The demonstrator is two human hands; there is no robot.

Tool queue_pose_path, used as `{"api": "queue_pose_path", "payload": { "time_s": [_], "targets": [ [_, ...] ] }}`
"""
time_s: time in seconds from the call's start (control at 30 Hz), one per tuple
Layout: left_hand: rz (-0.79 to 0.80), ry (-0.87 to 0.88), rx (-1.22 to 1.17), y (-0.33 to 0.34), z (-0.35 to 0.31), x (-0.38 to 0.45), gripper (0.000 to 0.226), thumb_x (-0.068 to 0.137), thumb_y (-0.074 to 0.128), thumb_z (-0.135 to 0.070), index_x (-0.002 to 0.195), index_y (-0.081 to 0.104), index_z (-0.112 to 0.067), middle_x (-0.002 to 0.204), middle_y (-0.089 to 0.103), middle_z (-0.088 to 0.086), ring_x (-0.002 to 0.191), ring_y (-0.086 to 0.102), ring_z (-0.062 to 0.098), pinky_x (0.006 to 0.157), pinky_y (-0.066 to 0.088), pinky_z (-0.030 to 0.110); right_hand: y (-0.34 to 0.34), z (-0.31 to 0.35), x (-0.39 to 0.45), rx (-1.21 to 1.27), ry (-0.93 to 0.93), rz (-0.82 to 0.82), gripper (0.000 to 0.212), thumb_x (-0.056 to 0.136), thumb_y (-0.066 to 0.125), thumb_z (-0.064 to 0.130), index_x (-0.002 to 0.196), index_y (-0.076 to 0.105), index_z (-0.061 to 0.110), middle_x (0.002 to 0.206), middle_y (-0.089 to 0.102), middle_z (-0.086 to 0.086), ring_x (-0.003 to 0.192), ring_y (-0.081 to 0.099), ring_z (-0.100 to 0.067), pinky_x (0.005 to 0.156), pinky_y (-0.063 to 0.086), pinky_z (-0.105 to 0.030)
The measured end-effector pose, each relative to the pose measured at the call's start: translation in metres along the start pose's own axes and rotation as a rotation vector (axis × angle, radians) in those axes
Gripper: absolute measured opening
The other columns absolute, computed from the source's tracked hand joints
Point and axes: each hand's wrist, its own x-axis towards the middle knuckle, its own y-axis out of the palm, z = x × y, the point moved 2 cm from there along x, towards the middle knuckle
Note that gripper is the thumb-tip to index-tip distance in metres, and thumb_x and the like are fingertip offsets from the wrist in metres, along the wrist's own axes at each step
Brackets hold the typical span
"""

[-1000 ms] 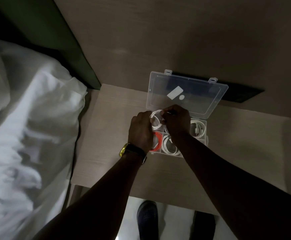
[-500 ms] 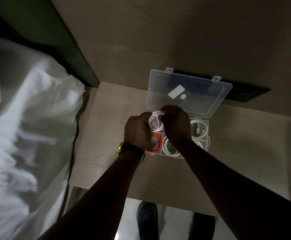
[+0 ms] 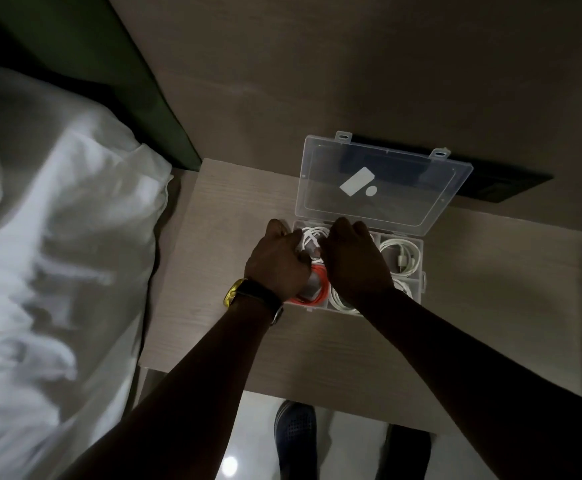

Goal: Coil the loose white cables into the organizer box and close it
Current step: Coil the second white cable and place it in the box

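A clear plastic organizer box (image 3: 419, 271) stands on the bedside table (image 3: 234, 209), its lid (image 3: 383, 181) up and leaning back toward the wall. Both hands are over its far-left compartment, pressing a coiled white cable (image 3: 312, 237) down into it. My left hand (image 3: 277, 259) grips the coil's left side; my right hand (image 3: 353, 261) holds its right side, fingers bent over it. Another coiled white cable (image 3: 403, 256) fills the far-right compartment. An orange coil (image 3: 319, 289) and a white coil (image 3: 339, 301) lie in the near compartments, partly hidden by my hands.
A bed with rumpled white sheets (image 3: 57, 254) runs along the left, against a green headboard (image 3: 123, 81). The wood wall is right behind the lid, with a dark slot (image 3: 504, 181) at the back right. My shoes (image 3: 294, 438) show below the table's front edge.
The white coil has gone from held above the box down into the far-left compartment. Both hands lowered with it and stay on it.
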Motion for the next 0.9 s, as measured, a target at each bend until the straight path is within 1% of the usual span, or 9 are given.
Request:
{"api": "queue_pose_path", "payload": {
  "time_s": [0.1, 0.17, 0.27, 0.4, 0.57, 0.67, 0.73, 0.8, 0.9],
  "targets": [
    [-0.002, 0.014, 0.047, -0.001, 0.004, 0.002, 0.036, 0.086, 0.062, -0.026, 0.12, 0.063, -0.016, 0.12, 0.049, 0.012, 0.082, 0.062, 0.028, 0.069, 0.044, 0.029, -0.003, -0.002, -0.01, 0.001, -0.02, -0.034, 0.034, 0.1, 0.048, 0.028, 0.125, 0.061, 0.008, 0.123, 0.057, -0.013, 0.108, 0.05, -0.033, 0.088, 0.046, -0.039],
    [0.007, 0.038, 0.089, -0.001, 0.006, 0.003, 0.037, 0.087, 0.061, -0.028, 0.122, 0.061, -0.017, 0.12, 0.049, 0.012, 0.083, 0.063, 0.03, 0.069, 0.047, 0.031, -0.003, -0.003, -0.015, -0.012, -0.036, -0.062, 0.035, 0.096, 0.055, 0.027, 0.123, 0.063, 0.007, 0.122, 0.06, -0.013, 0.108, 0.052, -0.034, 0.084, 0.049, -0.041],
    [0.03, 0.029, 0.117, -0.003, 0.007, 0.005, 0.039, 0.087, 0.06, -0.036, 0.124, 0.061, -0.02, 0.121, 0.049, 0.011, 0.086, 0.063, 0.032, 0.074, 0.052, 0.037, -0.004, 0.0, -0.017, -0.044, -0.027, -0.046, 0.024, 0.092, 0.056, 0.023, 0.106, 0.071, 0.009, 0.12, 0.061, -0.009, 0.108, 0.052, -0.033, 0.078, 0.05, -0.04],
    [0.121, 0.032, 0.156, -0.008, 0.001, 0.013, 0.033, 0.083, 0.061, -0.04, 0.11, 0.064, -0.021, 0.126, 0.048, 0.01, 0.078, 0.062, 0.028, 0.07, 0.052, 0.035, -0.007, 0.007, -0.009, -0.034, 0.016, 0.019, 0.018, 0.088, 0.059, 0.021, 0.091, 0.072, 0.01, 0.126, 0.057, -0.007, 0.113, 0.049, -0.032, 0.085, 0.052, -0.047],
    [0.269, 0.013, 0.19, -0.02, -0.004, 0.02, 0.037, 0.085, 0.058, -0.042, 0.118, 0.062, -0.026, 0.134, 0.044, 0.01, 0.094, 0.062, 0.032, 0.082, 0.052, 0.04, -0.007, 0.002, -0.01, -0.066, -0.08, 0.117, 0.037, 0.097, 0.047, 0.037, 0.115, 0.066, 0.01, 0.137, 0.05, -0.006, 0.122, 0.046, -0.033, 0.091, 0.048, -0.045],
    [0.275, 0.015, 0.304, -0.021, -0.013, 0.023, 0.032, 0.085, 0.061, -0.037, 0.113, 0.063, -0.02, 0.131, 0.046, 0.012, 0.078, 0.055, 0.025, 0.07, 0.047, 0.036, -0.005, 0.001, -0.015, -0.133, -0.123, 0.142, 0.043, 0.097, 0.046, 0.04, 0.125, 0.061, 0.012, 0.141, 0.048, -0.006, 0.121, 0.047, -0.033, 0.089, 0.049, -0.045],
    [0.299, 0.042, 0.403, -0.016, -0.024, 0.018, 0.038, 0.081, 0.066, -0.034, 0.115, 0.06, -0.017, 0.131, 0.044, 0.015, 0.081, 0.059, 0.028, 0.068, 0.042, 0.036, -0.005, 0.003, -0.014, -0.119, -0.107, 0.159, 0.046, 0.096, 0.045, 0.043, 0.129, 0.058, 0.014, 0.142, 0.047, -0.006, 0.121, 0.047, -0.033, 0.09, 0.047, -0.045],
    [0.307, 0.038, 0.416, -0.011, -0.031, 0.012, 0.042, 0.082, 0.063, -0.034, 0.118, 0.058, -0.015, 0.135, 0.039, 0.018, 0.091, 0.064, 0.034, 0.071, 0.042, 0.038, -0.007, 0.007, -0.014, -0.105, -0.081, 0.17, 0.048, 0.095, 0.043, 0.046, 0.131, 0.056, 0.016, 0.143, 0.045, -0.005, 0.122, 0.046, -0.033, 0.092, 0.044, -0.045],
    [0.234, 0.018, 0.312, -0.012, -0.024, 0.007, 0.042, 0.085, 0.057, -0.029, 0.124, 0.054, -0.012, 0.136, 0.04, 0.018, 0.09, 0.065, 0.037, 0.073, 0.049, 0.039, -0.014, 0.009, -0.014, -0.12, -0.082, 0.13, 0.04, 0.093, 0.047, 0.04, 0.122, 0.061, 0.015, 0.135, 0.052, -0.006, 0.122, 0.045, -0.034, 0.092, 0.046, -0.045]
  ]
}}
